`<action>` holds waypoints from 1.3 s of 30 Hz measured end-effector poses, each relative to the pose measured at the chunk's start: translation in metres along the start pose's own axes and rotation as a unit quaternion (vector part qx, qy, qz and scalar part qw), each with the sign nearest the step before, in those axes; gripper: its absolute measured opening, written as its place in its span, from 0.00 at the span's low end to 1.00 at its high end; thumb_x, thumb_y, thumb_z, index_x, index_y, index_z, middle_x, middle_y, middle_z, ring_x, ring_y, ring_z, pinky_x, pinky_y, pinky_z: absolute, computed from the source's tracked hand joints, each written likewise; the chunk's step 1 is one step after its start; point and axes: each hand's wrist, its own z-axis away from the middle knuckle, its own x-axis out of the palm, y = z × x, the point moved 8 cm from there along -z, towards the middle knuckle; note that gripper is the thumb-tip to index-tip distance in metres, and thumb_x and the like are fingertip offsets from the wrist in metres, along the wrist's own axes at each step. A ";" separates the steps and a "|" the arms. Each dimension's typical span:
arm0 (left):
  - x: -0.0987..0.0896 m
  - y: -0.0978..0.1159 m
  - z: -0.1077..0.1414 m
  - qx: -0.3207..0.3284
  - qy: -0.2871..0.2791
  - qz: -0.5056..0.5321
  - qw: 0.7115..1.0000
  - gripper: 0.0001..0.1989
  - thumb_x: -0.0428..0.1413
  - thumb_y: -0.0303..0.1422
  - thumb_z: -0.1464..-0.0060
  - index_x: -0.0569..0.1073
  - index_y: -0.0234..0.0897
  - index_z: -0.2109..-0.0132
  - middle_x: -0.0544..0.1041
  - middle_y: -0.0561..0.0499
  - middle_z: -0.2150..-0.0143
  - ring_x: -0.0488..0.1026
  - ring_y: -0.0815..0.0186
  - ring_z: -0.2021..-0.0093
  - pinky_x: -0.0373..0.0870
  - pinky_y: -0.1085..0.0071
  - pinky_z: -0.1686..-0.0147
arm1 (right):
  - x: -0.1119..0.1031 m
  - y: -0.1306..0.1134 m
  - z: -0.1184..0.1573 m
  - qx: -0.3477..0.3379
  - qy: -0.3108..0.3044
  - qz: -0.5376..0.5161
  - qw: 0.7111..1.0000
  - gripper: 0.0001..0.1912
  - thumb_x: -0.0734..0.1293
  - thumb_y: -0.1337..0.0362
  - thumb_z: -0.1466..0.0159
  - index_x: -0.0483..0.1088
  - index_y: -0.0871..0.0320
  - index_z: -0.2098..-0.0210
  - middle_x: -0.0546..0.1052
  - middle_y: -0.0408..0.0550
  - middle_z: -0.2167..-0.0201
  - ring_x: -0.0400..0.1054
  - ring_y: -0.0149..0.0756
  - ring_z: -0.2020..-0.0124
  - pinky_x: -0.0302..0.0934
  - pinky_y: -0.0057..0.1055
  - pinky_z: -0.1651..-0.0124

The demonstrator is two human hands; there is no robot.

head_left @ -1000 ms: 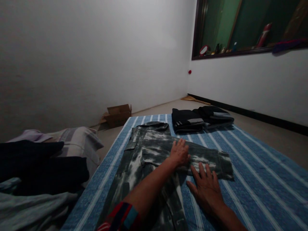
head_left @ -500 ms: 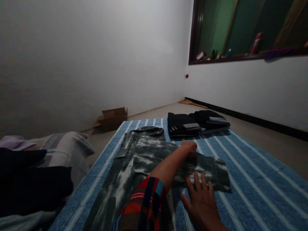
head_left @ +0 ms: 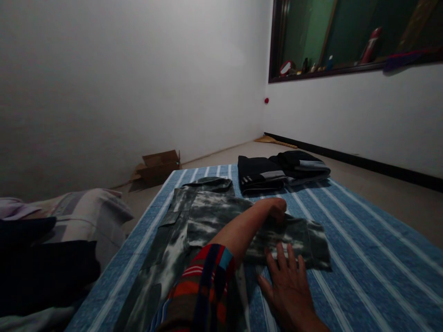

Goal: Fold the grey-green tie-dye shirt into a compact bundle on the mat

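A grey-green mottled jacket [head_left: 173, 249] lies spread on the bed, with a collar at its far end and a pocket flap on its left side. One sleeve [head_left: 214, 216] stretches across to the right and ends in a cuff. My left hand [head_left: 277, 210] reaches over this sleeve, fingers curled down at its far edge; the fingertips are mostly hidden. Flat and spread, my right hand [head_left: 289, 281] rests at the near edge of the sleeve, fingertips touching the cloth and palm over the striped sheet.
Folded black and grey clothes [head_left: 266, 173] sit at the far end of the blue striped sheet [head_left: 360, 249]. To the left are dark garments [head_left: 48, 272] and a pale checked cloth [head_left: 93, 212]. A cardboard box [head_left: 159, 168] stands on the floor by the wall.
My left hand has shifted slightly to the right along the far edge of the sleeve. My right hand stays flat in nearly the same place. The view has tilted a little.
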 end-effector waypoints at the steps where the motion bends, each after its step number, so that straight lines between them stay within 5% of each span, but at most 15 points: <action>1: -0.002 0.001 0.001 0.003 0.005 -0.003 1.000 0.09 0.61 0.27 0.61 0.75 0.33 0.68 0.77 0.49 0.68 0.74 0.62 0.68 0.70 0.71 0.71 | 0.000 0.000 0.000 0.000 0.000 0.001 1.000 0.32 0.59 0.44 0.36 0.63 0.54 0.38 0.54 0.58 0.33 0.39 0.61 0.32 0.35 0.59 0.36; 12: -0.012 0.008 0.012 0.007 0.077 -0.032 0.996 0.12 0.56 0.23 0.61 0.74 0.32 0.64 0.77 0.41 0.60 0.74 0.54 0.58 0.71 0.66 0.64 | -0.002 0.000 0.002 0.000 -0.001 0.006 1.000 0.32 0.57 0.44 0.35 0.63 0.54 0.38 0.56 0.58 0.34 0.38 0.61 0.32 0.34 0.58 0.36; 23: -0.015 0.003 0.003 0.024 0.003 0.073 0.997 0.09 0.62 0.26 0.63 0.72 0.34 0.70 0.74 0.55 0.72 0.71 0.66 0.70 0.69 0.73 0.72 | -0.004 -0.001 0.001 0.000 -0.003 0.023 1.000 0.32 0.59 0.43 0.37 0.63 0.52 0.38 0.55 0.58 0.34 0.41 0.62 0.33 0.37 0.59 0.37; 39: -0.017 0.024 -0.016 0.044 -0.021 0.097 0.994 0.08 0.64 0.27 0.65 0.73 0.34 0.73 0.75 0.53 0.71 0.72 0.63 0.67 0.69 0.70 0.68 | 0.001 0.001 0.000 0.000 0.002 -0.003 1.000 0.32 0.58 0.44 0.35 0.62 0.53 0.38 0.54 0.57 0.33 0.39 0.61 0.32 0.36 0.61 0.37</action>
